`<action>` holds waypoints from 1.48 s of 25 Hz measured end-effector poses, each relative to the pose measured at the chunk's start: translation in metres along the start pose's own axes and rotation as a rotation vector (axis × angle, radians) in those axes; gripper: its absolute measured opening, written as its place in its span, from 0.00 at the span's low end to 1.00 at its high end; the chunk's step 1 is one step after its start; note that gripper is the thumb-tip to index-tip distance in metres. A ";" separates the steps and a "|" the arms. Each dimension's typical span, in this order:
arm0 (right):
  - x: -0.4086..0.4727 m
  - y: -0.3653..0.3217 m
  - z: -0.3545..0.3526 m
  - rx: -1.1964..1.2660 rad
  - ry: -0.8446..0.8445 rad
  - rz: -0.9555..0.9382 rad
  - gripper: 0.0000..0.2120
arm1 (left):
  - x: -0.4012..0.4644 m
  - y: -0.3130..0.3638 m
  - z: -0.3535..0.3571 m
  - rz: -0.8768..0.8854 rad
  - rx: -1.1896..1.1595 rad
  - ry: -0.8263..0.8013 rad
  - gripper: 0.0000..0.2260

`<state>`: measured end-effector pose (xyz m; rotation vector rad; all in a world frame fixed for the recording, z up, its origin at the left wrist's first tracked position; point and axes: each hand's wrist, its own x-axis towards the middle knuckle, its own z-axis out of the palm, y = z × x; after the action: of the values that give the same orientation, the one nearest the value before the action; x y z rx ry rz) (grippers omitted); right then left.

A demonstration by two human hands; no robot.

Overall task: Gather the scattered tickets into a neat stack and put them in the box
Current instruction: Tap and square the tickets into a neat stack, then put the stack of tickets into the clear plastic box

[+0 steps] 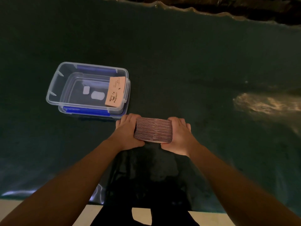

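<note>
Both hands are pressing a thick stack of tickets between them, edges up, on the dark green counter. The left hand is closing its grip on the stack's left end, the right hand on its right end. Just beyond the left hand, a clear plastic box with blue latches is sitting open, with a tan coffee-printed ticket bundle leaning against its right inner wall.
</note>
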<state>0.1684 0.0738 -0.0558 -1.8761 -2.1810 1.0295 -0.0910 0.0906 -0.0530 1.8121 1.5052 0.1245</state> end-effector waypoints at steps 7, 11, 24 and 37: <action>-0.006 -0.012 -0.013 0.152 -0.006 -0.004 0.42 | -0.013 0.002 -0.029 -0.005 -0.443 -0.132 0.36; -0.013 -0.033 -0.028 0.502 -0.063 0.077 0.39 | -0.028 0.007 -0.046 -0.061 -0.761 -0.146 0.39; -0.002 -0.156 -0.059 0.990 -0.184 0.161 0.42 | -0.046 0.048 -0.125 -0.094 -1.226 0.168 0.23; 0.085 -0.287 -0.080 0.945 -0.119 0.167 0.19 | -0.046 -0.025 -0.239 -0.157 -1.251 0.120 0.18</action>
<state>-0.0572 0.1787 0.1287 -1.5300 -1.1763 1.7992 -0.2491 0.1660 0.1173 0.6780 1.1624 0.8847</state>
